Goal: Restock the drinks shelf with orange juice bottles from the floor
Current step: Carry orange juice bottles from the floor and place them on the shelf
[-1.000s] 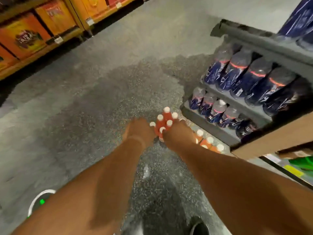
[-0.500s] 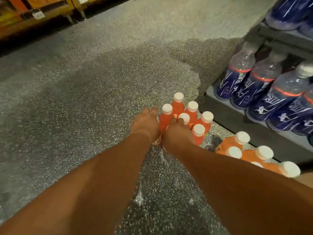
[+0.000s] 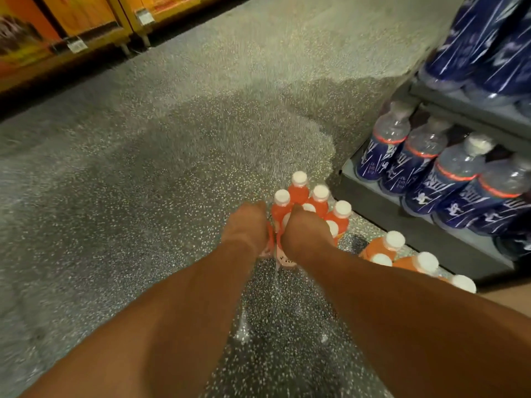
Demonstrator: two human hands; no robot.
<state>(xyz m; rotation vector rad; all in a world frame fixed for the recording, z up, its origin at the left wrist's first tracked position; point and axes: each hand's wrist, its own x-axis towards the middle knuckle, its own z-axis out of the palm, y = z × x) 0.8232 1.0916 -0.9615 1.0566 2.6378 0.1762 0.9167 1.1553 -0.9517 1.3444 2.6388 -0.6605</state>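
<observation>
While both arms are stretched down to the floor [image 3: 143, 168], a cluster of orange juice bottles [image 3: 298, 193] is gripped at its near side.

The left hand [image 3: 245, 228] and the right hand [image 3: 306, 234] are seen from the back, curled over the white-capped cluster with loose wrap bunched between them; the fingers are hidden, so how tightly they are closed cannot be told. The cluster is stood on the speckled floor just off the front left corner of the grey drinks shelf [image 3: 408, 222]. A second group of orange bottles [image 3: 396, 248] is set along the shelf's front edge, partly covered by the right forearm. Blue-labelled bottles [image 3: 425, 165] are lined up on the shelf's lowest level. Orange-yellow shelving [image 3: 86, 24] is seen across the aisle.
</observation>
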